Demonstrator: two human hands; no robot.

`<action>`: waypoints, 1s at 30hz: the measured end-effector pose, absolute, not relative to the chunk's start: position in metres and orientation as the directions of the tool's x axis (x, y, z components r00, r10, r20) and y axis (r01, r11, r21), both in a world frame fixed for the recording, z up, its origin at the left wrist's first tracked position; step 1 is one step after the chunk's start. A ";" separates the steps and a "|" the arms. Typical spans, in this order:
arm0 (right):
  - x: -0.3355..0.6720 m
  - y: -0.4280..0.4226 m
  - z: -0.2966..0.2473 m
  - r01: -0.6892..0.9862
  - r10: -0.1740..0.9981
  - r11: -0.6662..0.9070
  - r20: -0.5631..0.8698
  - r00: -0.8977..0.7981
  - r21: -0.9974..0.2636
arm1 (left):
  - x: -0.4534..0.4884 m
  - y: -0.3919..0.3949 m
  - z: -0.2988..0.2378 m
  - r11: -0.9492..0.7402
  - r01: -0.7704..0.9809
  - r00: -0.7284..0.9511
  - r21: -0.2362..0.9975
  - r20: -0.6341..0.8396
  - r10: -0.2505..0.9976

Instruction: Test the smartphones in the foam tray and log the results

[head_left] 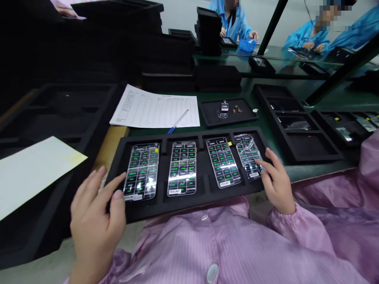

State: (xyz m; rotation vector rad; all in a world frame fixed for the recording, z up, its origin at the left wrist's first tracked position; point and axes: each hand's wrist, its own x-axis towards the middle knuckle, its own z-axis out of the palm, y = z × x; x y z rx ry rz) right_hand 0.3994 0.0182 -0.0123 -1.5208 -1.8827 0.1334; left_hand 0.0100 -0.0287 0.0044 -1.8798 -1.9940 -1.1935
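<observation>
A black foam tray [204, 185] lies right in front of me, with several lit smartphones in its slots. Their screens show a grid of green text. My left hand [99, 213] is at the tray's left end, fingers apart, its index fingertip at the edge of the leftmost smartphone [142, 171]. Beside that phone are a second smartphone [182, 169] and a third smartphone [223, 162]. On the right, my right hand [276, 181] has its fingers spread, a fingertip at the rightmost smartphone [248, 156], which has wrinkled film on it. Neither hand grips anything.
Behind the tray lie a printed form [156, 106], a blue pen [178, 121] and a small tray [207, 114] holding a metal tally counter [224, 107]. Another foam tray [314, 148] stands right. White paper [35, 169] lies left. Co-workers in blue sit across the bench.
</observation>
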 end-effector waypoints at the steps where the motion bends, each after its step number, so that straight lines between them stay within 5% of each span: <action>1: 0.397 0.017 -0.012 0.826 0.890 0.326 0.445 -0.103 -0.460 | 0.010 -0.030 0.004 -0.122 0.894 -0.189 0.432 0.608 0.771; 11: 0.381 0.014 -0.009 0.873 0.873 0.388 0.423 -0.245 -0.296 | 0.011 -0.040 0.003 -0.220 0.904 -0.070 0.367 0.633 0.771; 18: 0.335 0.011 -0.001 0.711 0.761 0.640 0.372 -0.532 -0.293 | 0.039 -0.040 0.004 -0.427 0.861 0.200 0.276 0.589 0.783; 27: 0.342 0.014 -0.012 0.685 0.770 0.625 0.443 -0.460 -0.375 | 0.055 -0.036 0.002 -0.349 0.911 0.234 0.220 0.422 0.876; 30: 0.345 0.012 -0.013 0.697 0.799 0.586 0.441 -0.409 -0.414 | 0.043 -0.044 0.003 -0.314 0.920 0.166 0.235 0.492 0.855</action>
